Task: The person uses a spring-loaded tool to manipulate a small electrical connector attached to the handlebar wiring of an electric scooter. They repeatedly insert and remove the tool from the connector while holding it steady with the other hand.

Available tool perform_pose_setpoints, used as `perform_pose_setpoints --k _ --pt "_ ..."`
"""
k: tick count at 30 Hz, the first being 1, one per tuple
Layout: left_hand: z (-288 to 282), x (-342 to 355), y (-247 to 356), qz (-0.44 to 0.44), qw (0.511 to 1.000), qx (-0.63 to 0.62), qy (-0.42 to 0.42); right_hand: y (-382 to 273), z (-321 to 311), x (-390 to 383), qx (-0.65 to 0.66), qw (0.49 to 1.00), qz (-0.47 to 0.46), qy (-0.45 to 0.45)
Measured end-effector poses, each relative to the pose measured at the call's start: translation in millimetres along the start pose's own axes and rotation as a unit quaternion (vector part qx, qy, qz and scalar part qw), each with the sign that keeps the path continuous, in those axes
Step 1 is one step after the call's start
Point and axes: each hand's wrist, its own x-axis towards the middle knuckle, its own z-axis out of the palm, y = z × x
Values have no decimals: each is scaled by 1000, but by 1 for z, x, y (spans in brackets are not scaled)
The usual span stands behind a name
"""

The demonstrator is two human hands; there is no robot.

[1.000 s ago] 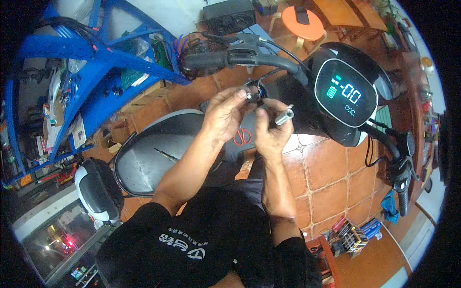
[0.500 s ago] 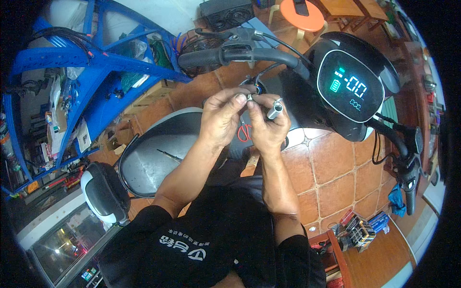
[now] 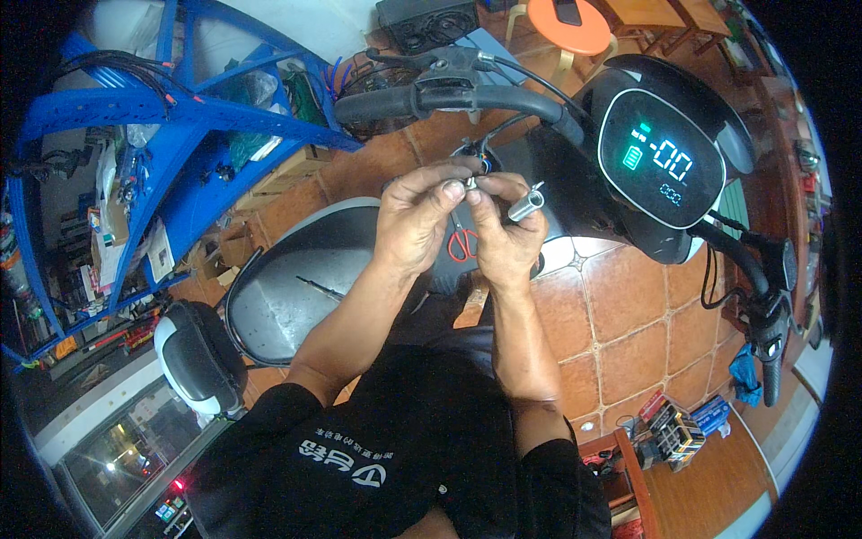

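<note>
My left hand (image 3: pixel 409 220) is closed, its thumb and forefinger pinching a small pale metal piece (image 3: pixel 469 183). The thumb and fingertips of my right hand (image 3: pixel 505 242) meet at that same piece from the other side. Between its fingers, my right hand also grips a short silver metal tube (image 3: pixel 526 207) with an open round end and a thin stem. Both hands are above an electric scooter's footboard area, behind the handlebar (image 3: pixel 516 99). Scissors with red handles (image 3: pixel 461 245) lie just below them. The piece's exact shape is mostly covered by my fingertips.
A lit display (image 3: pixel 662 160) stands right of the hands. A thin dark tool (image 3: pixel 319 287) lies on the scooter's black seat (image 3: pixel 269 310). Blue shelving (image 3: pixel 171 153) is at the left, an orange stool (image 3: pixel 570 27) at the back, and boxes on a wooden table (image 3: pixel 705 490) front right.
The view has shifted slightly. My hands keep the same pinch on the small piece, while the silver tube in my right hand has tilted a little and sits slightly farther right.
</note>
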Motion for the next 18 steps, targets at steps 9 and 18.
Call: perform_pose_setpoints --k 9,18 --pt "1 1 0 17 1000 25 -5 -1 0 1 2 1000 -13 -5" --pt "3 2 0 9 1000 11 6 -7 -1 1 37 999 34 5"
